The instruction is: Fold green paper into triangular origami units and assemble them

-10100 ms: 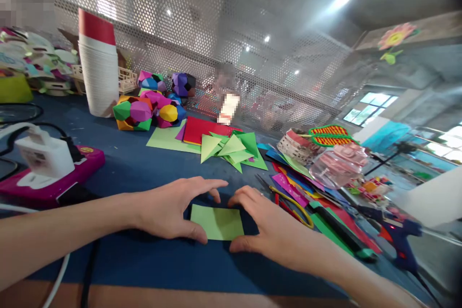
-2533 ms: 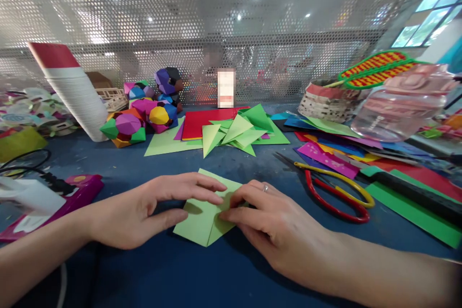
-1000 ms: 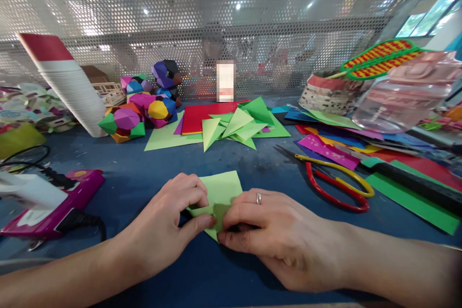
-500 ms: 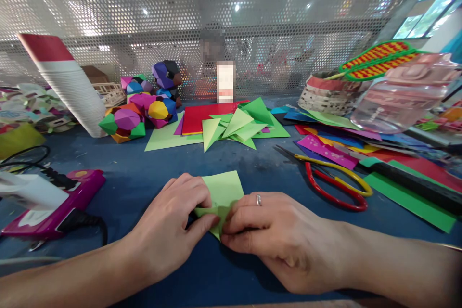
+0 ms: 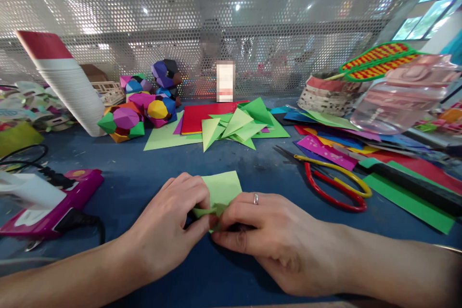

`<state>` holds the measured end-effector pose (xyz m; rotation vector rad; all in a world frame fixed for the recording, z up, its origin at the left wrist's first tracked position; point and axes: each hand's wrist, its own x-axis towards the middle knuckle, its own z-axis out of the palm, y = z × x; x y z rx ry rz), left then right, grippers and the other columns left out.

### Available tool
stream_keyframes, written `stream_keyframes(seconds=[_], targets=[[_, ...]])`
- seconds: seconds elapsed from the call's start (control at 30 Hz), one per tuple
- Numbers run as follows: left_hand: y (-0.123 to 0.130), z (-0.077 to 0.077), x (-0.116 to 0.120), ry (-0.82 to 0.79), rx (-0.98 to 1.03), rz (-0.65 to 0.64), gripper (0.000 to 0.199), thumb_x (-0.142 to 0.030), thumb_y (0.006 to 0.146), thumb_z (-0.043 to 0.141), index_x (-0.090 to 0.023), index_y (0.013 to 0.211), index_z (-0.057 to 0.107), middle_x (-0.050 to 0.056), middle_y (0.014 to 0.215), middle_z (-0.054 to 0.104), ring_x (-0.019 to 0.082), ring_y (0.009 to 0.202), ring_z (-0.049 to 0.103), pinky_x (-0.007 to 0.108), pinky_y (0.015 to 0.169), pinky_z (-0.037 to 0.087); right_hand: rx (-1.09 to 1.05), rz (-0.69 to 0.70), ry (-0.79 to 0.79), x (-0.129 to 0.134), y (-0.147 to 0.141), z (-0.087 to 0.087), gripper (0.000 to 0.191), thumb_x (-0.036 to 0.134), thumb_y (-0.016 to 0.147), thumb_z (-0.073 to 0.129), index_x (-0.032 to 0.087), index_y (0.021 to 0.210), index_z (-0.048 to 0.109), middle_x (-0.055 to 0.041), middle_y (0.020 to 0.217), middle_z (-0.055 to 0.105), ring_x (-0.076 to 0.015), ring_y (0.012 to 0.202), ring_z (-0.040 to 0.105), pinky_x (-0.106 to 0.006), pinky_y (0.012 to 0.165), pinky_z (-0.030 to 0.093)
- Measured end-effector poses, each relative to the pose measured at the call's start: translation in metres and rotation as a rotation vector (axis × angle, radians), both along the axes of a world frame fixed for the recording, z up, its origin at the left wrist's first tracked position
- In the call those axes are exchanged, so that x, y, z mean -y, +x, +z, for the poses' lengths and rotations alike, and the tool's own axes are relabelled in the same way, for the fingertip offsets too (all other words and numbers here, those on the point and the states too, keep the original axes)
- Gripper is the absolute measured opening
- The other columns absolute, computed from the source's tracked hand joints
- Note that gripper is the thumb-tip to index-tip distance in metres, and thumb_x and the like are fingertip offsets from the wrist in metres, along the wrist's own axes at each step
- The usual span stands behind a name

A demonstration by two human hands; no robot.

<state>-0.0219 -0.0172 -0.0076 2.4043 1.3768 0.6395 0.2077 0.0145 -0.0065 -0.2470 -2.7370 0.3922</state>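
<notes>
A light green sheet of paper [image 5: 224, 186] lies on the blue table in front of me, its near edge bent up between my hands. My left hand [image 5: 184, 216] is closed on the paper's left side, thumb and fingers pinching the raised fold. From the right, my right hand [image 5: 267, 236], with a ring on one finger, pinches the near right part of the paper. Its thumb and fingertips almost meet my left thumb. Both hands cover much of the fold. Folded green paper pieces [image 5: 238, 125] lie in a heap beyond, beside a red sheet [image 5: 200, 118].
Scissors [image 5: 332, 178] with red and yellow handles lie to the right, near a black-handled knife [image 5: 411, 183] and coloured papers. A purple power strip [image 5: 77, 197] sits at left. Stacked paper cups [image 5: 68, 86], faceted paper balls [image 5: 126, 120] and a pink bottle [image 5: 400, 96] stand farther back.
My right thumb and fingers have moved slightly left and in toward my left thumb, covering more of the paper's near corner. My left hand stays almost in place.
</notes>
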Motion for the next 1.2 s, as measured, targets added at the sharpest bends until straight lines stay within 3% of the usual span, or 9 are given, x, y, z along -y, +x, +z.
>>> stream_keyframes(seconds=[0.23, 0.57, 0.77, 0.93, 1.2], targets=[[-0.005, -0.001, -0.003, -0.01, 0.019, 0.061, 0.012, -0.019, 0.088, 0.059, -0.023, 0.085, 0.048, 0.003, 0.104, 0.058, 0.023, 0.097, 0.05, 0.039, 0.083, 0.039, -0.001, 0.047, 0.037, 0.0, -0.003, 0.0, 0.037, 0.007, 0.085, 0.052, 0.013, 0.117, 0.07, -0.0064, 0.111, 0.071, -0.0196, 0.103, 0.061, -0.031, 0.092, 0.051], [-0.014, -0.002, -0.016, -0.068, 0.016, 0.162, 0.036, -0.041, 0.077, 0.079, -0.023, 0.091, 0.051, 0.005, 0.12, 0.055, 0.028, 0.11, 0.049, 0.047, 0.095, 0.041, -0.029, 0.044, 0.03, 0.0, -0.001, -0.002, 0.036, 0.012, 0.088, 0.056, 0.012, 0.122, 0.067, -0.0071, 0.11, 0.07, -0.0193, 0.102, 0.062, -0.032, 0.091, 0.049], [-0.018, -0.005, -0.013, -0.077, -0.02, 0.132, 0.027, -0.041, 0.086, 0.071, -0.025, 0.097, 0.052, 0.004, 0.129, 0.051, 0.029, 0.121, 0.046, 0.052, 0.105, 0.035, -0.021, 0.047, 0.032, -0.001, 0.0, -0.003, 0.036, 0.013, 0.088, 0.058, 0.014, 0.122, 0.066, -0.0062, 0.112, 0.07, -0.0192, 0.102, 0.062, -0.032, 0.09, 0.049], [-0.025, -0.005, -0.014, -0.085, 0.017, 0.09, 0.013, -0.028, 0.092, 0.058, -0.026, 0.103, 0.051, 0.005, 0.136, 0.047, 0.027, 0.13, 0.041, 0.051, 0.109, 0.033, -0.032, 0.026, 0.041, 0.001, -0.001, -0.002, 0.033, 0.012, 0.089, 0.056, 0.014, 0.119, 0.069, -0.0047, 0.11, 0.07, -0.018, 0.095, 0.062, -0.031, 0.086, 0.049], [-0.032, -0.004, -0.016, -0.034, 0.015, 0.057, 0.022, -0.017, 0.092, 0.049, -0.027, 0.111, 0.051, 0.006, 0.138, 0.047, 0.027, 0.135, 0.038, 0.053, 0.11, 0.033, -0.055, 0.03, 0.042, 0.002, 0.0, -0.001, 0.032, 0.011, 0.09, 0.054, 0.013, 0.117, 0.069, -0.0058, 0.107, 0.07, -0.0179, 0.095, 0.061, -0.03, 0.087, 0.049]])
